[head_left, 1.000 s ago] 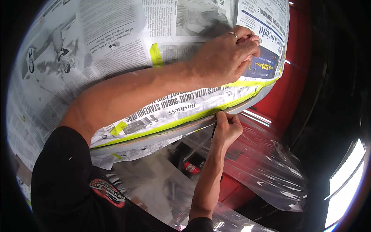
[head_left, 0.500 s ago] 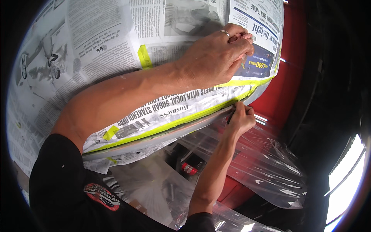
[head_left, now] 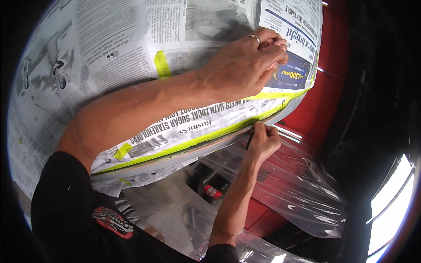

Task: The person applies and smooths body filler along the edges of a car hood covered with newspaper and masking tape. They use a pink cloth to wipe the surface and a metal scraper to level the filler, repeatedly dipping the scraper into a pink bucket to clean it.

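Note:
My left hand (head_left: 245,65), with a ring on one finger, is closed on a crumpled pink cloth (head_left: 278,42) and rests against newspaper masking (head_left: 109,39) over a large curved panel. My left forearm reaches across the paper. Yellow tape (head_left: 144,157) runs along the paper's lower border, above a grey sanded edge (head_left: 184,157). Lower down, my right hand (head_left: 263,140) is closed on a small dark object, mostly hidden by the fingers, at that edge.
Clear plastic sheeting (head_left: 298,184) hangs below the edge over a red surface (head_left: 320,101). A red-labelled cylinder (head_left: 212,191) lies beneath, partly seen through the plastic. A bright opening (head_left: 390,206) shows at the right, amid dark surroundings.
My right hand moved up and rightward along the edge, then slightly back down and left. My left hand stays on the cloth, while the whole view has shifted a little.

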Tool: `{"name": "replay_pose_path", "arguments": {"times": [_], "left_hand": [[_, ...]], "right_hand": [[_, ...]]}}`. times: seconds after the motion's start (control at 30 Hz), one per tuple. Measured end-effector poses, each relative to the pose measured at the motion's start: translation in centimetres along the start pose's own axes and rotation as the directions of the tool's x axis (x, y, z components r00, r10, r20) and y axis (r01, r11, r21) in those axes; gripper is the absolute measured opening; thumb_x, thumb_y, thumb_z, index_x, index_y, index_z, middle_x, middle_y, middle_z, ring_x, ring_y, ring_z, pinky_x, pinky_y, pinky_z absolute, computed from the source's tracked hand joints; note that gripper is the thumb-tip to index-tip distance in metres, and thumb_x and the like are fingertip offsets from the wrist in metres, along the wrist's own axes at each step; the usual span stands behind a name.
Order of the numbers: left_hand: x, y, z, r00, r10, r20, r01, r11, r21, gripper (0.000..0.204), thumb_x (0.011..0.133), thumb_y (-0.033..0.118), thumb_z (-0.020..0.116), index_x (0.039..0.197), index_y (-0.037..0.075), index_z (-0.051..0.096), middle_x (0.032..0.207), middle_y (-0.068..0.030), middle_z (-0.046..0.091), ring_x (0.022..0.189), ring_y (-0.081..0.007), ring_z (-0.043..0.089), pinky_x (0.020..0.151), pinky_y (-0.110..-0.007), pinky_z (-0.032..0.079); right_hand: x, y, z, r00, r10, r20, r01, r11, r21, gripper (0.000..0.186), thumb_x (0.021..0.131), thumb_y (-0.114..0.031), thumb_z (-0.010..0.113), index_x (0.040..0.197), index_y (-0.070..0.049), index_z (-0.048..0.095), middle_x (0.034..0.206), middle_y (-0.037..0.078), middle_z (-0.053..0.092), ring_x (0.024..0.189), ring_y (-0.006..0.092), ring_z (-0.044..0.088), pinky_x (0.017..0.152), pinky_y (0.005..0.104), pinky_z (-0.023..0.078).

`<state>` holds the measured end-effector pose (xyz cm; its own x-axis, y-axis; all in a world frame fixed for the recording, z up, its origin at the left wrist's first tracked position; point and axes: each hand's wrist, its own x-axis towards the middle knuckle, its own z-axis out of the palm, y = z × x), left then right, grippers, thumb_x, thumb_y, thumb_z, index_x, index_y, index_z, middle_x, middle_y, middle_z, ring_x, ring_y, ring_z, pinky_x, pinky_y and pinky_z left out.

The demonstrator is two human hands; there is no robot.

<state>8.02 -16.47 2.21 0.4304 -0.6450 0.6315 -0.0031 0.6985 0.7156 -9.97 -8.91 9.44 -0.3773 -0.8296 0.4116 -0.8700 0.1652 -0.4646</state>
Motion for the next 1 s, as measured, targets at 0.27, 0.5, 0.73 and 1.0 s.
{"name": "replay_pose_path", "arguments": {"times": [0.27, 0.5, 0.73, 1.0], "left_hand": [[-0.1, 0.4, 0.1, 1.000, 0.015, 0.011, -0.015, 1.000, 0.006, 0.026, 0.085, 0.000, 0.063, 0.109, 0.005, 0.057, 0.123, -0.0169, 0.055, 0.111, -0.0322, 0.058, 0.092, -0.039, 0.052], [-0.1, 0.0, -0.3, 1.000, -0.009, 0.002, 0.009, 0.999, 0.035, 0.024, 0.085, 0.000, 0.063, 0.107, 0.005, 0.057, 0.122, -0.0166, 0.054, 0.105, -0.0317, 0.061, 0.090, -0.039, 0.053], [0.1, 0.0, 0.3, 0.995, 0.077, -0.067, -0.074, 0.996, 0.052, 0.011, 0.087, 0.006, 0.060, 0.097, 0.000, 0.061, 0.107, -0.0139, 0.058, 0.089, -0.0294, 0.064, 0.077, -0.039, 0.055], [0.0, 0.2, 0.2, 0.996, 0.060, -0.067, -0.057, 0.997, 0.043, 0.011, 0.087, 0.006, 0.060, 0.097, 0.001, 0.061, 0.106, -0.0125, 0.058, 0.088, -0.0281, 0.064, 0.076, -0.039, 0.055]], "right_hand": [[7.9, 1.0, -0.6, 0.983, -0.107, -0.147, 0.082, 0.983, -0.164, 0.017, 0.072, -0.007, 0.067, 0.071, 0.009, 0.063, 0.062, 0.008, 0.061, 0.058, 0.0112, 0.050, 0.054, 0.0291, 0.042], [7.1, 0.5, -1.0, 0.990, -0.120, 0.068, 0.132, 0.967, -0.217, 0.017, 0.071, -0.008, 0.069, 0.071, 0.007, 0.064, 0.062, 0.006, 0.061, 0.054, 0.0095, 0.048, 0.051, 0.0269, 0.040], [9.2, 1.1, -1.9, 0.987, -0.028, 0.159, 0.051, 0.988, -0.146, 0.019, 0.071, -0.010, 0.069, 0.071, 0.008, 0.065, 0.061, 0.006, 0.061, 0.057, 0.0096, 0.049, 0.054, 0.0281, 0.041], [8.9, 1.2, -2.4, 0.979, -0.005, 0.205, 0.048, 0.977, -0.207, 0.017, 0.071, -0.009, 0.069, 0.070, 0.007, 0.063, 0.062, 0.005, 0.060, 0.054, 0.0098, 0.048, 0.051, 0.0271, 0.040]]}}
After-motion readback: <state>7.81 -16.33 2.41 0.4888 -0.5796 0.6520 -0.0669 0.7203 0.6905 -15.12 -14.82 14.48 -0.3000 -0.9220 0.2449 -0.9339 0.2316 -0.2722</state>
